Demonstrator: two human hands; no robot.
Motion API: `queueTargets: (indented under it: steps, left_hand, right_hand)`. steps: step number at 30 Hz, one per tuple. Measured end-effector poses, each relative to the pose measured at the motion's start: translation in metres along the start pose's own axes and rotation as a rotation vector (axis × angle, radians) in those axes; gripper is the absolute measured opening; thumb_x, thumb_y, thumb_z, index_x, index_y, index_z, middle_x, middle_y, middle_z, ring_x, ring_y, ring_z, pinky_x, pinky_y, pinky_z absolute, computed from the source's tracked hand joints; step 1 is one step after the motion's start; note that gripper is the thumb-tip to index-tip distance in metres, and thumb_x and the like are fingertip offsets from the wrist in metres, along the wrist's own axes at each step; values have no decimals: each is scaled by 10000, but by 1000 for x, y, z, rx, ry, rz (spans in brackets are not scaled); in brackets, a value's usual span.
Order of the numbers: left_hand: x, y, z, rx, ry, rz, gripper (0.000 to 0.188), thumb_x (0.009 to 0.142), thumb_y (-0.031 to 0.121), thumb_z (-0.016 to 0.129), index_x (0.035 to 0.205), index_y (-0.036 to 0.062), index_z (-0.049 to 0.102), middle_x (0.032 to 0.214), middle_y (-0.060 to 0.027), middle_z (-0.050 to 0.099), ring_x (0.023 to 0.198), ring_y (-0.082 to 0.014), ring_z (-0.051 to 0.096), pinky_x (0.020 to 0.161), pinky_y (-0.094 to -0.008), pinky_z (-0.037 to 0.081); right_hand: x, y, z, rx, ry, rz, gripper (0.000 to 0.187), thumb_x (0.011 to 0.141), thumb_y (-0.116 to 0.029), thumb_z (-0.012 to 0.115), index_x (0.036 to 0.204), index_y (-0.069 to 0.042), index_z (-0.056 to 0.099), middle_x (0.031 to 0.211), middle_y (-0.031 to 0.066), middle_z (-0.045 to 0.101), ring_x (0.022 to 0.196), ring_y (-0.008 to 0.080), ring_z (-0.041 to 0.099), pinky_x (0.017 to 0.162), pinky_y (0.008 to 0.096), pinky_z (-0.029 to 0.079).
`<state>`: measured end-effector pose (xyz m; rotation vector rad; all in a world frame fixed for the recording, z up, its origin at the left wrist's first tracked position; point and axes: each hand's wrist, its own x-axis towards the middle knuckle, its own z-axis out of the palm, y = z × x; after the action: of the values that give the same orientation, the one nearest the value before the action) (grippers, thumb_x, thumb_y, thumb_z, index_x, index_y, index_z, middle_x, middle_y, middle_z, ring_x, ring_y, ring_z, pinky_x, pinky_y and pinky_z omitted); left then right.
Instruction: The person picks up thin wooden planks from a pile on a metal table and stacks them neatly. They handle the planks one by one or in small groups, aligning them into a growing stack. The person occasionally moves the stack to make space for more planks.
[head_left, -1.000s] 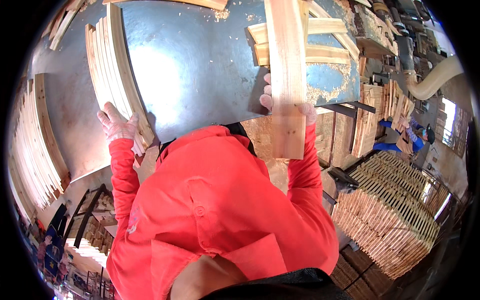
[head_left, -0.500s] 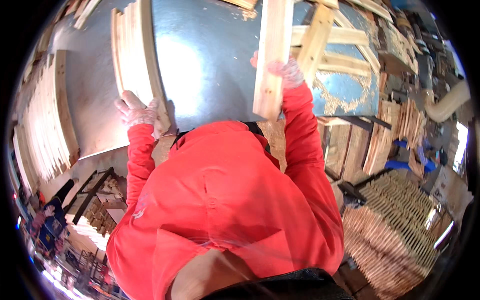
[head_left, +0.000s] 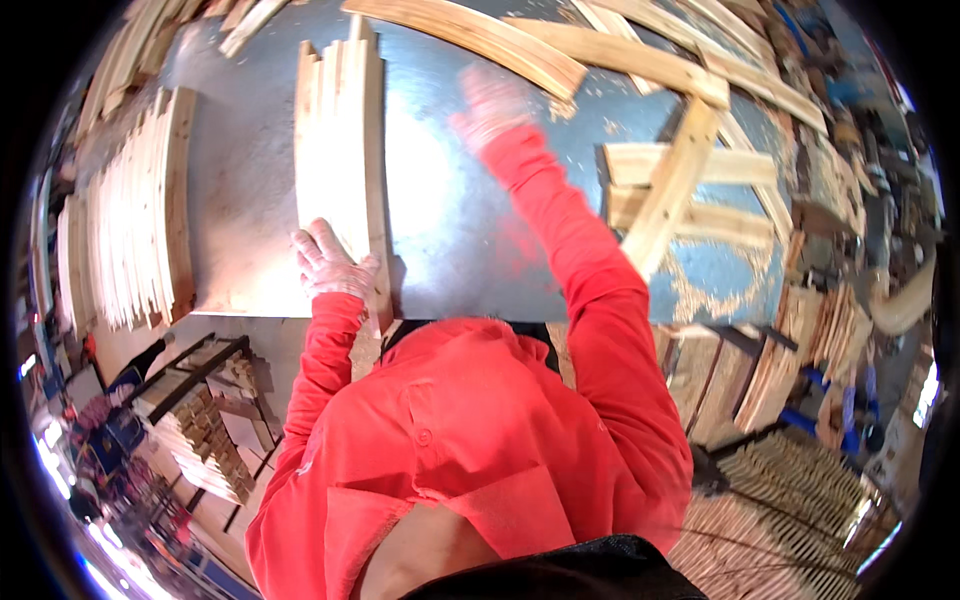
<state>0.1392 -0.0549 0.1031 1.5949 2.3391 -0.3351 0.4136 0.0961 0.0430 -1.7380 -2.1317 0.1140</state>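
Observation:
A row of pale wooden boards, set side by side, lies on the grey metal tabletop at the left of centre. My left hand, in a thin whitish glove, rests on the near end of this row with its fingers stretched out and apart. To the right, above the bare metal, my right hand is smeared by motion. Its thumb stands off from its fingers, and no board shows in it. Closest to it is a long plank lying slantwise at the far side.
A second row of boards lies at the left. Crossed planks and wood shavings cover the right of the table. Stacked wood stands on the floor at the lower left and lower right.
The plank is out of my right hand; where it lies, I cannot tell. That hand now reaches farther forward over the table. My left hand stays on the row, and the whole view has shifted.

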Motion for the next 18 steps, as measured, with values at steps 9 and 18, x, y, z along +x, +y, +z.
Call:
queueTargets:
  steps: [9,18]
  left_hand:
    - [11,-17,4,-60,81,45,1105,645,514,784,1509,126,215,1541,-271,174,1371,-449,283,1101,-526,303]
    - [31,-16,13,-109,142,143,1202,685,734,654,1549,97,113,1560,-316,125,1444,-484,130,1145,-595,124]
  right_hand:
    - [54,86,-27,-296,-532,370,934,786,-497,702,1505,-110,248,1274,211,577,1144,337,585,953,457,461]
    - [-82,-141,-54,592,-1186,68,694,879,-541,547,1314,-4,475,1212,227,608,1085,392,599,956,448,464]
